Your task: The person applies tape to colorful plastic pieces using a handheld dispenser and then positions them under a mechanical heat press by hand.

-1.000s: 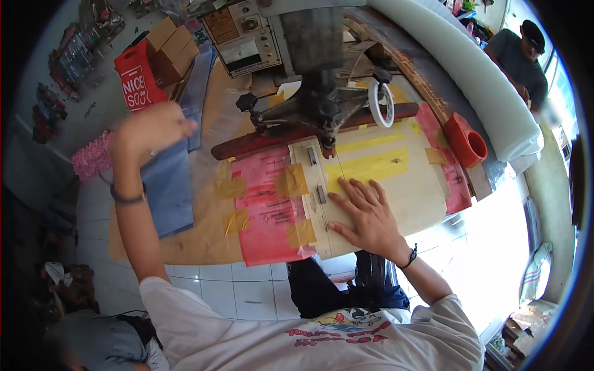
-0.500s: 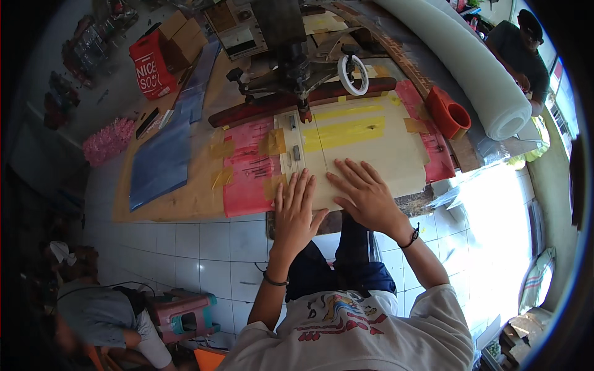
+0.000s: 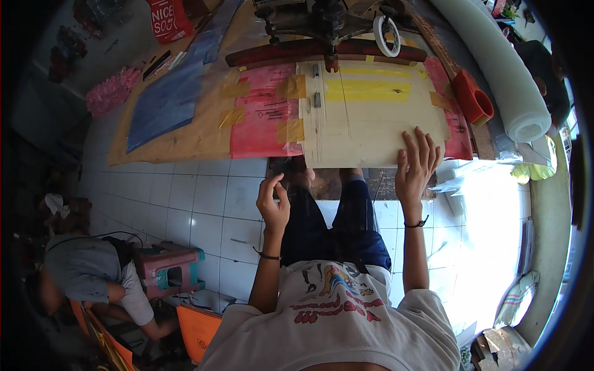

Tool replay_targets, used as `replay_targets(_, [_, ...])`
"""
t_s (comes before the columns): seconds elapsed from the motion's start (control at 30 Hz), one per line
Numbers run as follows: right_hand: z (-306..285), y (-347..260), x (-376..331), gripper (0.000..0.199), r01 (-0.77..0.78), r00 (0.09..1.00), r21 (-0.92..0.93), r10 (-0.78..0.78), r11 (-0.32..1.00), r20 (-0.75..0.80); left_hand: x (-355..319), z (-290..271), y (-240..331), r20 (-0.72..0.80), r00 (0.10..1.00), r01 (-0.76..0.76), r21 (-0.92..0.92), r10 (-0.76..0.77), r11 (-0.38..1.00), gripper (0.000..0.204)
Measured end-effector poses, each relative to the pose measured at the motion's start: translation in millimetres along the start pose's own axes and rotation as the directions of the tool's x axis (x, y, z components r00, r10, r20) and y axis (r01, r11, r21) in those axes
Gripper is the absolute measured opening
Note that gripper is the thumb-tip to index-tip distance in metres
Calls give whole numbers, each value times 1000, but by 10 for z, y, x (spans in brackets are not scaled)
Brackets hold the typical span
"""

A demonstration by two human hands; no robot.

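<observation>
My right hand lies at the near right edge of a cream board, its fingers stretched out over the surface. My left hand is off the table, in front of its near edge. Its fingers are loosely curled, the thumb stands apart from them, and nothing shows in it. Yellow tape runs across the board, and a small metal piece sits near its left side. Pink-red sheets with brown tape flank the board.
Beyond the board stands a dark press-like frame with a long red-brown bar. A red tape dispenser and a large white foam roll are at the right. Blue plastic sheet covers the left. A person sits low at left beside a stool.
Both hands were flat on the board. My left hand has drawn back off it and curled; my right has slid to the board's near right edge. The view has tilted down.
</observation>
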State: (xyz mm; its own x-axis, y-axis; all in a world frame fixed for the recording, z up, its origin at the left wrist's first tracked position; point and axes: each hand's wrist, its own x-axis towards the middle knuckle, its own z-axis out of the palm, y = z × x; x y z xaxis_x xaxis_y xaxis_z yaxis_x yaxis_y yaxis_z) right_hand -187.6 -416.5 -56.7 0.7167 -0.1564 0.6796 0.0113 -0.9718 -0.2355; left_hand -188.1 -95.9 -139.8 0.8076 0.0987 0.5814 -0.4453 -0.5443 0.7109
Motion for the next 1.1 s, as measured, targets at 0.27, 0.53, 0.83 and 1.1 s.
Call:
replay_targets(0.27, [551,-378,-1455,59,-164,501,80,13,983,865,-991,359,-1160,686,682,-30,374,-255,927,70])
replay_targets(0.53, [686,393,-1870,82,-953,173,125,156,276,972,-711,592,-1295,464,720,247,524,-516,815,55])
replay_targets(0.83, [563,807,-2689,91,-993,50,36,120,115,992,-723,179,-1108,201,869,316,477,-452,820,40])
replay_targets(1.1, [320,1066,-2131,31,-840,382,270,158,471,911,-456,-366,-1386,204,757,446,532,-620,719,37])
